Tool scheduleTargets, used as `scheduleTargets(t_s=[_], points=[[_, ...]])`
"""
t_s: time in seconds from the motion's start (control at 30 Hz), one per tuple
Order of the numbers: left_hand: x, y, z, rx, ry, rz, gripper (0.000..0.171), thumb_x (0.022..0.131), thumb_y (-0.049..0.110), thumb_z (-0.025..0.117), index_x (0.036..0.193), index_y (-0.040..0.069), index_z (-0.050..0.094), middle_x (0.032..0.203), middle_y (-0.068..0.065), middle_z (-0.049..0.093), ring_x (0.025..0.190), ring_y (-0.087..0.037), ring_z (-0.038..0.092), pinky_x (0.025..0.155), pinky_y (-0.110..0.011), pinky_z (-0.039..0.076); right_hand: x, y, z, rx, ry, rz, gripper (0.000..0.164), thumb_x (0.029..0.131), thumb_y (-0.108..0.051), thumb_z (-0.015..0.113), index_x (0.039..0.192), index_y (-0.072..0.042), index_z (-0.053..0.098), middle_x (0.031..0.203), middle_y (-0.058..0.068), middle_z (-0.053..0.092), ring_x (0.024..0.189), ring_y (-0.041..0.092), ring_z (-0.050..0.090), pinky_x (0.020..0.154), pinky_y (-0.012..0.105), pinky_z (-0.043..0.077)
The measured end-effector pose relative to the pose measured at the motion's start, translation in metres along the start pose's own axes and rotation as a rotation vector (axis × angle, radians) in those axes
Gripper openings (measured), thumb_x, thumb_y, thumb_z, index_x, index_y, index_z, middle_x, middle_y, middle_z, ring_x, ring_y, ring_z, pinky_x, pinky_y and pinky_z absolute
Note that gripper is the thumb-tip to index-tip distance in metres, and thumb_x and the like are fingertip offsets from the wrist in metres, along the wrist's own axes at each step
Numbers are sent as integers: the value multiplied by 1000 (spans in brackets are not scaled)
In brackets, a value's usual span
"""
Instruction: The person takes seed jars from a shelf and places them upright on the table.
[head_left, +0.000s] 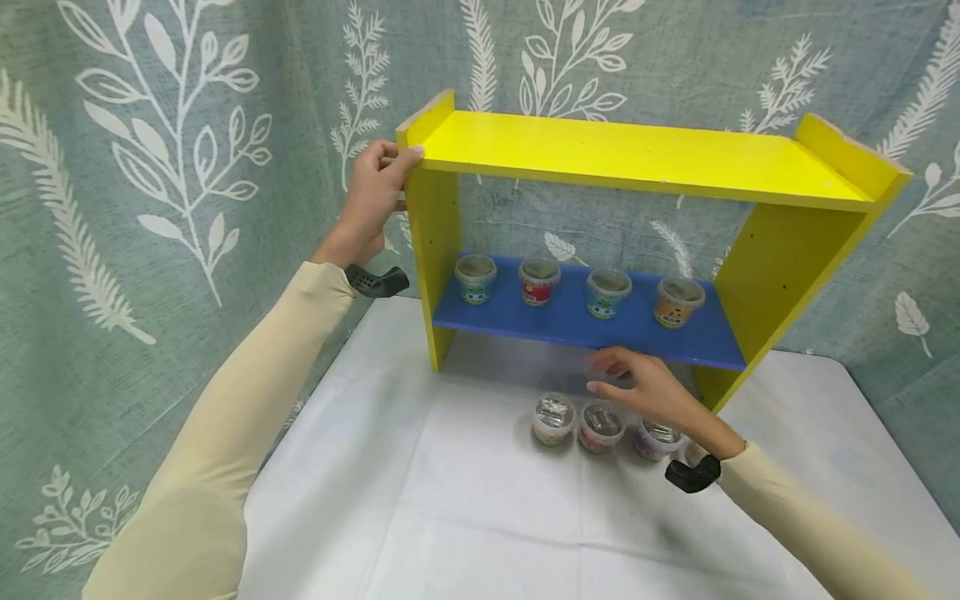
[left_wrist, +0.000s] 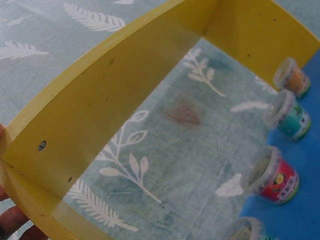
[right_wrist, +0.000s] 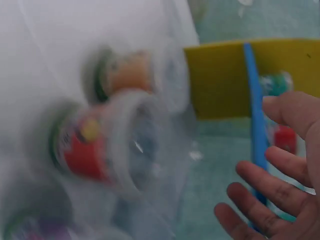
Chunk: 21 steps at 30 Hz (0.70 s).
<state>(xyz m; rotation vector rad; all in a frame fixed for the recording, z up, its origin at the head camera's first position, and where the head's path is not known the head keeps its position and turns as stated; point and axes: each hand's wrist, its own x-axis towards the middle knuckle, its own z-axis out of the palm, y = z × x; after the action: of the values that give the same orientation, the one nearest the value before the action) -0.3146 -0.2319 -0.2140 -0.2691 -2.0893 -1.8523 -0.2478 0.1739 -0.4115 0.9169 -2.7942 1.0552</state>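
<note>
My left hand (head_left: 375, 187) grips the upper left corner of a yellow shelf unit (head_left: 430, 242), its thumb on the front edge and fingers around the side panel. Just below the front edge of the blue shelf board (head_left: 525, 323) hovers my right hand (head_left: 648, 392), fingers spread and loosely bent, holding nothing. Beneath it, small clear plastic cups stand on the table: a pale one (head_left: 553, 421), a red-labelled one (head_left: 601, 429) and a purple-labelled one (head_left: 654, 440). The right wrist view shows the red-labelled cup (right_wrist: 85, 145), blurred, to the left of the fingers.
Several similar cups line the blue board, among them a red one (head_left: 537, 283) and an orange one (head_left: 677, 304). Another cup (head_left: 695, 452) is partly hidden by the right wrist. A white cloth (head_left: 480, 517) covers the table; leaf-patterned green curtains (head_left: 300, 108) hang behind.
</note>
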Motion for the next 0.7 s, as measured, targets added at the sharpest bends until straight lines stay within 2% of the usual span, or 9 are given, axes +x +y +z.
scheduleTargets(t_s=[0.27,0.4,0.53,0.7], points=[[-1,0,0,-3,4,5,34,101,43,64,118,15,56,113,-6,59,99,-24,59,85,-41,47,-8,1,-50,-109,218,0,37,97,-26,75,125,-2,67,122,13,68,107,35,67,86,52,56],[0,1,0,-3,7,6,34,101,44,64,117,15,55,111,-6,59,98,-23,59,84,-40,47,-10,3,-71,-142,317,27,36,96,-22,76,125,-2,67,122,16,68,107,37,65,90,56,53],[1,2,1,-17,-1,-8,34,100,43,65,117,15,55,112,-5,59,98,-22,59,83,-39,47,-11,8,-86,-182,386,66,34,96,-20,75,124,-2,68,121,19,67,109,40,62,93,60,50],[1,1,3,-24,4,-16,34,100,42,65,117,15,55,112,-6,59,99,-23,59,83,-39,46,-10,19,-97,-238,442,97,38,95,-21,73,125,1,67,123,26,63,108,45,58,88,62,46]])
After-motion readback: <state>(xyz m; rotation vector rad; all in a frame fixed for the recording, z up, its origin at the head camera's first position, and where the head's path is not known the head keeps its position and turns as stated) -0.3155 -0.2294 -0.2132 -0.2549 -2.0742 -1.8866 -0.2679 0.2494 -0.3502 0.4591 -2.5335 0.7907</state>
